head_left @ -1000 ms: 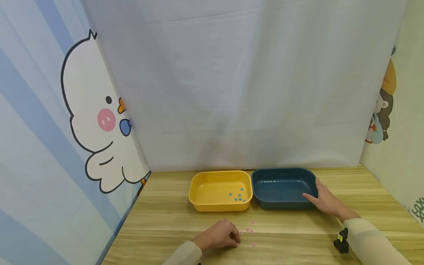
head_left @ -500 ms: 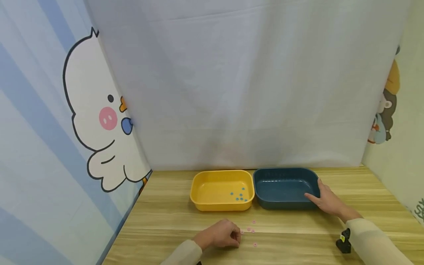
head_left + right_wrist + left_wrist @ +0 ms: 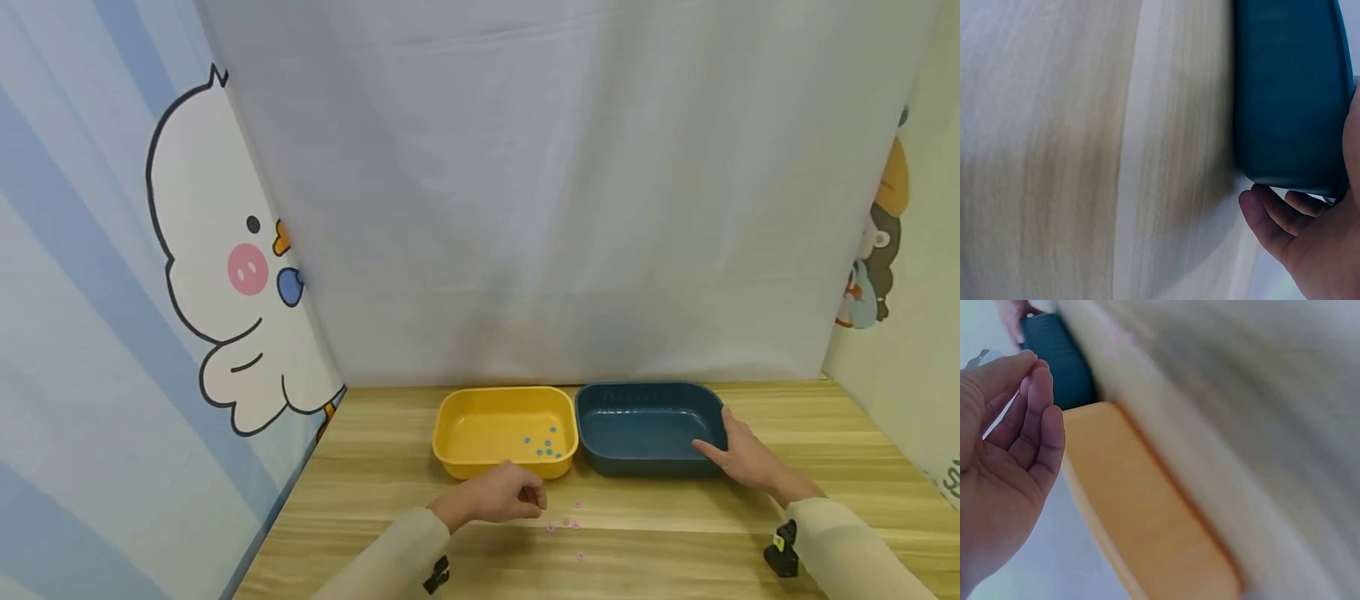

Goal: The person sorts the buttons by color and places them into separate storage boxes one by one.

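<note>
My left hand [image 3: 498, 493] is raised above the table in front of the yellow tray [image 3: 441, 454]. In the left wrist view, the thumb and index fingertips of that hand [image 3: 1007, 469] meet in a pinch; whether a small piece lies between them is hidden. Several small blue rings [image 3: 548, 452] lie in the right part of the yellow tray. Several pink rings [image 3: 576, 525] are scattered on the table right of the left hand. My right hand [image 3: 750, 460] holds the right end of the dark blue tray [image 3: 652, 468], thumb over the rim and fingers outside the wall.
The two trays stand side by side at the back of the wooden table [image 3: 660, 542], close to a pale curtain [image 3: 525, 208]. Printed cloths close off the left and right sides.
My left hand has lifted from the tabletop and moved away from me toward the yellow tray. My right hand stays on the blue tray. The view has shifted slightly.
</note>
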`<state>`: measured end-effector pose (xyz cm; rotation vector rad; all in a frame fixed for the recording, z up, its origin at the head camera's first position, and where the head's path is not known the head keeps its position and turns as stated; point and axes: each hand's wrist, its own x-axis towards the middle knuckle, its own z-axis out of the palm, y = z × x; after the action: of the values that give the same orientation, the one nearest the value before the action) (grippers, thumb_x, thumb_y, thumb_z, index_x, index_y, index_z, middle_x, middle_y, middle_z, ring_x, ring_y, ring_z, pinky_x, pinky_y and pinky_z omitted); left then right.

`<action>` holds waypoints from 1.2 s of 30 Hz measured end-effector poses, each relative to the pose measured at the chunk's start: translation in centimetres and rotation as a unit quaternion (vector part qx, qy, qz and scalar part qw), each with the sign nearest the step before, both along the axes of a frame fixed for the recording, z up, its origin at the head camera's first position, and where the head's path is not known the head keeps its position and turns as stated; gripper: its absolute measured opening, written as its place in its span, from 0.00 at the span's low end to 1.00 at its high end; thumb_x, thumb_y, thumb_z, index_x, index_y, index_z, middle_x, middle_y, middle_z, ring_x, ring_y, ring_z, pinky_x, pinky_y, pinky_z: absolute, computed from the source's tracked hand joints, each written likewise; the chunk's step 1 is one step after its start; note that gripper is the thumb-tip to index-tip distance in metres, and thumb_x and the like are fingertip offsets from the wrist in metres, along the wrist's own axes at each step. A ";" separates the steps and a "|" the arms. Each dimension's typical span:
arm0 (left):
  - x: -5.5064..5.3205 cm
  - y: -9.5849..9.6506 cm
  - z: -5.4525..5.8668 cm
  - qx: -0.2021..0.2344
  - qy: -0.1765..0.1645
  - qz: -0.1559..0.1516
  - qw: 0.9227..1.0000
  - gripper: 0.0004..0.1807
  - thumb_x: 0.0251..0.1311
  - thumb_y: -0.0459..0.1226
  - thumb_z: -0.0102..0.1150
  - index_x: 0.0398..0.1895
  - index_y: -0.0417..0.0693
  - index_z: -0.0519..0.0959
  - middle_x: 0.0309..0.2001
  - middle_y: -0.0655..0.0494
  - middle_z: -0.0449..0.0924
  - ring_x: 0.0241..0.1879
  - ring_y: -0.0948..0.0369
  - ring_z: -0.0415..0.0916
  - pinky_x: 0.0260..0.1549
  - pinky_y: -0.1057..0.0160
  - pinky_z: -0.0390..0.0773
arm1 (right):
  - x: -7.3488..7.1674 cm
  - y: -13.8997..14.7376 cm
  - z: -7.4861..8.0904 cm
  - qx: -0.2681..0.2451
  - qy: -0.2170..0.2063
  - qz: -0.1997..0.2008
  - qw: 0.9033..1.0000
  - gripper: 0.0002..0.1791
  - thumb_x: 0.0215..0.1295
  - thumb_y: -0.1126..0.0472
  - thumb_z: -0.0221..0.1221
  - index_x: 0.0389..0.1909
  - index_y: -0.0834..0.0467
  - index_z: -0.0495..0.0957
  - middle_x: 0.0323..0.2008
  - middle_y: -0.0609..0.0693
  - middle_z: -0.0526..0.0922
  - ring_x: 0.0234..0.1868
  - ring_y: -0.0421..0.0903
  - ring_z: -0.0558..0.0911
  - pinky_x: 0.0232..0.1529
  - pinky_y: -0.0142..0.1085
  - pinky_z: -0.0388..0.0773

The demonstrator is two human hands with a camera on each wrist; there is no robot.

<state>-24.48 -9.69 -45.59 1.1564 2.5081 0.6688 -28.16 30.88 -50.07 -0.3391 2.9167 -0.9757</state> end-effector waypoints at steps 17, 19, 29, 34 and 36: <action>-4.0 3.8 2.2 0.138 -0.054 0.137 0.979 0.01 0.59 0.32 0.62 0.31 0.43 0.80 0.26 0.62 0.76 0.27 0.67 0.71 0.30 0.71 0.74 | 0.0 -0.1 0.1 -0.008 0.001 0.001 1.000 0.55 0.68 0.42 0.52 0.66 0.80 0.29 0.63 0.85 0.40 0.61 0.79 0.48 0.56 0.68 0.51; -4.3 4.1 1.9 0.147 -0.052 0.153 0.976 0.01 0.58 0.31 0.62 0.31 0.43 0.81 0.26 0.62 0.76 0.27 0.66 0.71 0.30 0.71 0.73 | 0.1 -0.1 0.1 -0.006 0.001 0.001 1.000 0.55 0.68 0.42 0.52 0.66 0.80 0.29 0.63 0.85 0.40 0.61 0.79 0.48 0.56 0.68 0.51; -5.3 6.2 1.7 0.214 -0.106 0.227 0.944 0.04 0.57 0.31 0.63 0.34 0.38 0.83 0.28 0.59 0.79 0.34 0.52 0.78 0.29 0.66 0.76 | 0.1 0.0 0.1 -0.005 0.003 0.001 1.000 0.55 0.68 0.42 0.51 0.66 0.80 0.29 0.62 0.85 0.41 0.60 0.80 0.49 0.55 0.68 0.52; -5.7 7.6 1.7 0.208 -0.101 0.213 0.949 0.04 0.58 0.31 0.62 0.34 0.40 0.83 0.29 0.59 0.78 0.32 0.56 0.77 0.29 0.68 0.75 | 0.1 0.0 0.1 -0.006 0.000 -0.001 1.000 0.55 0.68 0.42 0.51 0.66 0.80 0.29 0.62 0.85 0.41 0.60 0.80 0.48 0.56 0.68 0.52; -5.9 8.0 1.7 0.199 -0.095 0.205 0.954 0.03 0.59 0.31 0.62 0.34 0.42 0.83 0.30 0.60 0.78 0.30 0.61 0.75 0.30 0.69 0.75 | 0.1 0.0 0.1 -0.008 -0.003 -0.001 1.000 0.55 0.68 0.43 0.52 0.66 0.81 0.29 0.62 0.85 0.40 0.61 0.80 0.48 0.56 0.68 0.51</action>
<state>-30.35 -1.70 -43.88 0.6290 2.5288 1.3752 -28.02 30.89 -50.00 -0.3347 2.9051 -1.0000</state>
